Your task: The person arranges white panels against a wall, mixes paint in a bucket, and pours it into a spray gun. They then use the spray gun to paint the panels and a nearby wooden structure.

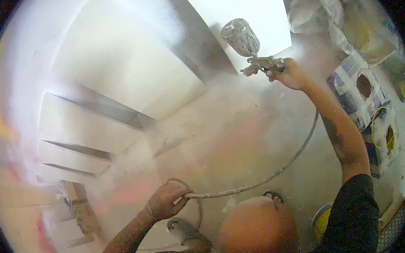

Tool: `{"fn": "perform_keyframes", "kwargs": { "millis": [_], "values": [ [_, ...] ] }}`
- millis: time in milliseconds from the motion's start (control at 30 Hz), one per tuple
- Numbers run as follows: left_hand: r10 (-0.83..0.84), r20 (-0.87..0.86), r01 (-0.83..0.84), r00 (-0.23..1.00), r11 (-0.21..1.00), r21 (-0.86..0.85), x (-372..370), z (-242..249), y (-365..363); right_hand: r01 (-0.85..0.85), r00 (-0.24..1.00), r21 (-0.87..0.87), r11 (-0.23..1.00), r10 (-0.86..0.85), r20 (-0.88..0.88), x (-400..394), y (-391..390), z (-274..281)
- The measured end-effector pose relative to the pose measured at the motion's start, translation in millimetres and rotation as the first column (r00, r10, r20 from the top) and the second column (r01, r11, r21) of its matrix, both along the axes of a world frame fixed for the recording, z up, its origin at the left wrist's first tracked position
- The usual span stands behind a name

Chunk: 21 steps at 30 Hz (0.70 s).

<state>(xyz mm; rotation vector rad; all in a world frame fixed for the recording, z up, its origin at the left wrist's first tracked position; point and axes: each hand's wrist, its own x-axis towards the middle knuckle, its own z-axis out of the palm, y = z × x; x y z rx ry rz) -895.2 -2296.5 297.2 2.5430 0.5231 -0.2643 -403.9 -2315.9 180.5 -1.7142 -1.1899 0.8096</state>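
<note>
My right hand [292,75], arm stretched forward, is wrapped round the handle of a paint spray gun [265,64]. A paint-crusted cup [241,38] sits on top of the gun, tilted to the left. From the gun's side a hose [263,182] curves down and across to my left hand [170,200], which is closed round it at about waist height. The gun's nozzle faces left, beside a large bright white panel [250,10]. Haze hangs in the air around the gun and panels.
More white panels [122,57] of various sizes stand on the left, with narrow gaps between them. A cardboard piece [84,214] lies at lower left. On the right are taped boxes with round holes [364,86], plastic sheeting [314,8] and a yellow bucket [321,219].
</note>
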Motion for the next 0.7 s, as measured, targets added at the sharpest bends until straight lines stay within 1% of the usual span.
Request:
{"fn": "perform_keyframes", "kwargs": {
  "millis": [33, 100, 133, 200, 233, 300, 333, 367, 400, 433, 500, 533, 600, 633, 667, 700],
  "values": [
    [0.004, -0.005, -0.004, 1.0, 1.0, -0.004, 0, -2, 0, -0.004, 1.0, -0.004, 1.0, 0.004, -0.005, -2, -1, 12],
    [0.049, 0.059, -0.052, 0.997, 0.997, 0.052, -4, -7, 2, 0.072, 0.994, -0.128, 0.989, -0.061, 0.092, -5, -3, 41],
    [0.053, 0.059, -0.056, 0.997, 0.997, 0.053, -11, -9, 2, 0.068, 0.994, -0.127, 0.99, -0.057, 0.092, -3, -1, 40],
    [0.217, 0.036, -0.218, 0.976, 0.975, 0.044, -29, -16, 7, 0.066, 0.996, 0.071, 0.995, -0.07, 0.062, 10, 9, 40],
    [0.22, 0.041, -0.221, 0.975, 0.974, 0.048, -43, -25, 12, 0.063, 0.996, 0.075, 0.995, -0.068, 0.066, 11, 11, 50],
    [0.427, 0.113, -0.436, 0.897, 0.896, 0.077, -76, -49, 24, 0.064, 0.998, 0.137, 0.989, -0.062, -0.018, 15, 14, 84],
    [0.432, 0.128, -0.444, 0.893, 0.892, 0.084, -90, -58, 27, 0.1, 0.995, 0.154, 0.983, -0.095, -0.042, 15, 18, 98],
    [0.495, 0.16, -0.511, 0.854, 0.856, 0.076, -105, -67, 26, 0.133, 0.99, 0.169, 0.977, -0.124, -0.067, 13, 21, 113],
    [0.555, 0.198, -0.576, 0.808, 0.815, 0.064, -117, -71, 26, 0.151, 0.988, 0.227, 0.962, -0.142, -0.059, 5, 22, 134],
    [0.566, 0.219, -0.59, 0.795, 0.804, 0.064, -126, -71, 22, 0.131, 0.991, 0.242, 0.961, -0.124, -0.043, 3, 26, 151],
    [0.67, 0.178, -0.684, 0.72, 0.729, 0.021, -144, -70, 16, 0.131, 0.989, 0.329, 0.935, -0.098, -0.114, -2, 34, 180],
    [0.678, 0.2, -0.695, 0.707, 0.719, 0.019, -151, -69, 16, 0.111, 0.992, 0.345, 0.932, -0.082, -0.098, -7, 37, 195],
    [0.66, 0.21, -0.682, 0.721, 0.73, 0.044, -170, -64, 20, 0.229, 0.973, 0.426, 0.875, -0.202, -0.109, -25, 43, 222],
    [0.678, 0.192, -0.701, 0.709, 0.707, 0.091, -177, -56, 25, 0.221, 0.975, 0.443, 0.869, -0.198, -0.099, -39, 42, 236],
    [0.695, 0.178, -0.717, 0.697, 0.685, 0.133, -183, -49, 30, 0.23, 0.973, 0.543, 0.807, -0.192, -0.127, -56, 36, 248],
    [0.683, 0.191, -0.708, 0.705, 0.664, 0.239, -191, -42, 35, 0.236, 0.972, 0.635, 0.736, -0.179, -0.153, -65, 26, 255]
  ]
}}
